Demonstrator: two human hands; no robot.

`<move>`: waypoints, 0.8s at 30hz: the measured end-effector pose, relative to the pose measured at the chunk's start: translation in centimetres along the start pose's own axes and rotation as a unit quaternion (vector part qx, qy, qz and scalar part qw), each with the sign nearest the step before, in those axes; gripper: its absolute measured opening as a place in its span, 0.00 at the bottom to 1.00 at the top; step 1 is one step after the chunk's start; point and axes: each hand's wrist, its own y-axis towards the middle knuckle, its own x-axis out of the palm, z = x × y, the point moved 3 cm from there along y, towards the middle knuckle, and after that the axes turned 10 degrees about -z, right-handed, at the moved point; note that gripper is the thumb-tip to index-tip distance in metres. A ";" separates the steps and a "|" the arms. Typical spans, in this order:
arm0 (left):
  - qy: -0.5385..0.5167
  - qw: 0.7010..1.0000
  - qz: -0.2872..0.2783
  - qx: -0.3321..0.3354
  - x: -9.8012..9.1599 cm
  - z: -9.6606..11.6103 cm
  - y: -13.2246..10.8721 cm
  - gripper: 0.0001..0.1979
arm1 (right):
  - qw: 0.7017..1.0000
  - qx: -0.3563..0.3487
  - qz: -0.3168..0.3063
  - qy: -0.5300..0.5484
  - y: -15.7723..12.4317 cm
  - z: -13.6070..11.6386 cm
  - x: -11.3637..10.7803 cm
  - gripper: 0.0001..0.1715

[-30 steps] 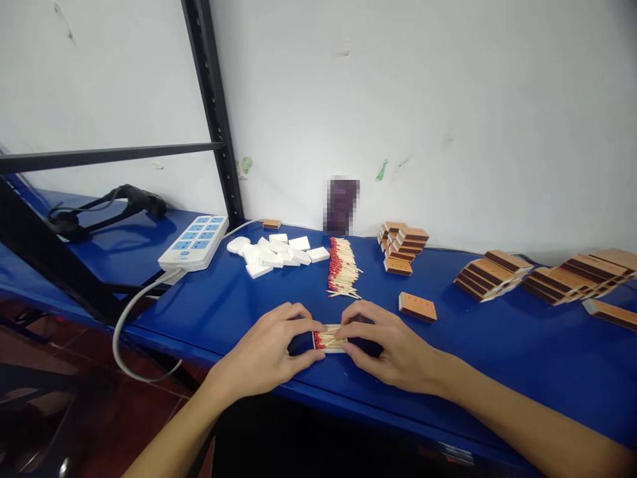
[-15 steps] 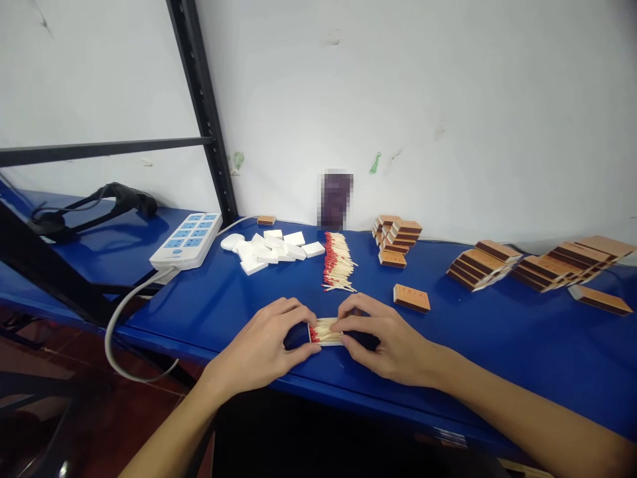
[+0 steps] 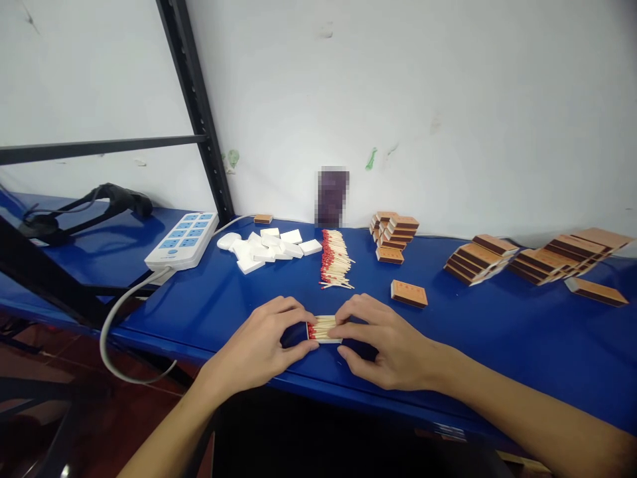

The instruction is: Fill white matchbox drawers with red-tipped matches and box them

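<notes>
We see a small white tray of red-tipped wooden matches (image 3: 322,328) lying flat near the front edge of the blue-covered table (image 3: 497,345), red heads pointing to 9 o'clock. Our left hand (image 3: 259,345) closes on its 9 o'clock end, thumb below and fingertips curled over the heads. Our right hand (image 3: 388,345) closes on the 3 o'clock end, fingers laid along the sticks. Both grips are narrow pinches, each with hold of the tray alone.

From the tray:
- At 12 o'clock, a loose pile of red-tipped matches (image 3: 334,259).
- At 11 o'clock, a heap of empty white trays (image 3: 271,247).
- At 10 o'clock, a white power strip with blue sockets (image 3: 182,239).
- At 2 o'clock, a single flat brown matchbox sleeve (image 3: 409,293), with stacked brown sleeves (image 3: 393,232) beyond it.
</notes>
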 end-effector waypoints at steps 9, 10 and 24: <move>0.007 0.999 -0.015 -0.029 0.0 0.1 -0.1 0.17 | 0.890 0.303 -0.110 -0.322 -2.9 5.2 -4.6 0.17; 0.009 0.999 -0.019 -0.030 0.0 0.1 -0.2 0.18 | 0.875 0.339 -0.143 -0.315 -3.5 5.9 -4.9 0.17; 0.038 0.999 -0.011 -0.034 0.2 -0.3 -0.2 0.21 | 0.970 0.169 -0.147 0.090 -0.7 1.8 -1.8 0.20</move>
